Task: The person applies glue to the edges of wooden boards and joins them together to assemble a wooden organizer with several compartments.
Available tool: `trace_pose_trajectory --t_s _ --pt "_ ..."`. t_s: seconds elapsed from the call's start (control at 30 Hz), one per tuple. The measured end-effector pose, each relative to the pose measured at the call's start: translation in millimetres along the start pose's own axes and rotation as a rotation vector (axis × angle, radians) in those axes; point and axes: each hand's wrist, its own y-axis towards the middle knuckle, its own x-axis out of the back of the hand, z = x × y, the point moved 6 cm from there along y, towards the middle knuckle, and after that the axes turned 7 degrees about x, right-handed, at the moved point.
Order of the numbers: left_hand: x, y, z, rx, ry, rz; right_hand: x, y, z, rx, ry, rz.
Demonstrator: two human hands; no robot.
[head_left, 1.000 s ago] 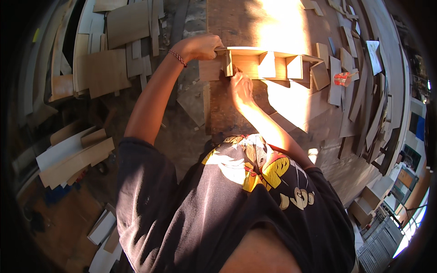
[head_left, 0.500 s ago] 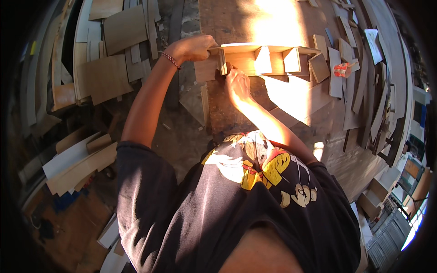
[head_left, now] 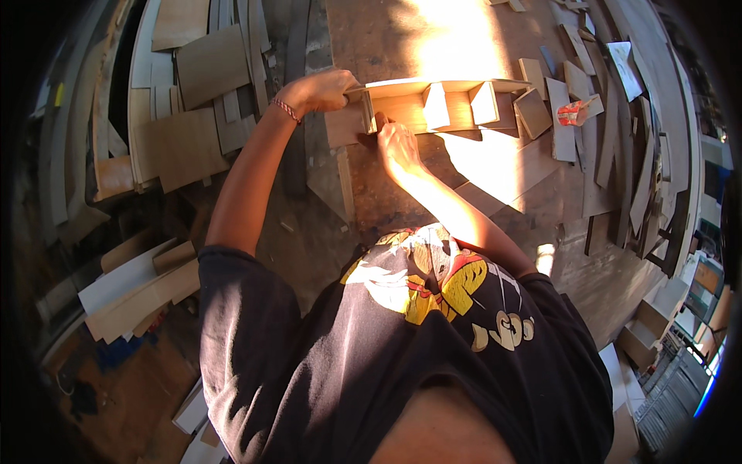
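A small wooden shelf unit (head_left: 461, 104) with upright dividers lies on the brown worktop, in front of me at the top of the view. My left hand (head_left: 325, 90) is closed at its left end, the fingers curled around the end of the long far board. My right hand (head_left: 400, 148) is closed at the near edge of the leftmost divider (head_left: 368, 112), its fingertips partly hidden. Two more dividers stand further right, the middle one (head_left: 435, 107) lit brightly by sun.
Loose wooden boards (head_left: 214, 66) are piled at the left. Narrow offcuts (head_left: 614, 147) lie along the right, with a red and white cup-like container (head_left: 572, 114) among them. Stacked board pieces (head_left: 143, 290) stand at the lower left. Strong sunlight falls across the brown worktop (head_left: 379, 39).
The shelf unit and both hands appear slightly further left in the view, while the surroundings also shift a little. Both hands keep their hold on the left end.
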Motion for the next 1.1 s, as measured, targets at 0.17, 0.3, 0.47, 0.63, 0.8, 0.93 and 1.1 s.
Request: trace_pose_trajectory --t_s 0.17,0.3,0.47,0.63,0.8,0.93,1.1 --pt "4 -7 -10 0.027 0.018 0.001 -2 -8 -16 0.027 0.174 -0.066" --pt "6 -10 -17 0.062 0.014 0.0 -3 -8 -16 0.091 -0.024 -0.092" --pt "-2 -5 -1 0.052 0.014 0.011 7 -6 -2 0.022 0.18 -0.094" --pt "-4 1 3 0.049 0.045 0.019 8 -3 -5 0.032 0.199 -0.035" --pt "-4 2 5 0.081 0.016 0.031 11 -2 5 0.24 -0.011 -0.131" --pt "-5 2 7 0.102 0.027 0.048 7 -3 4 0.232 -0.137 -0.138" --pt "-1 -4 -3 0.023 0.029 0.007 8 0 -6 0.078 0.115 -0.037"
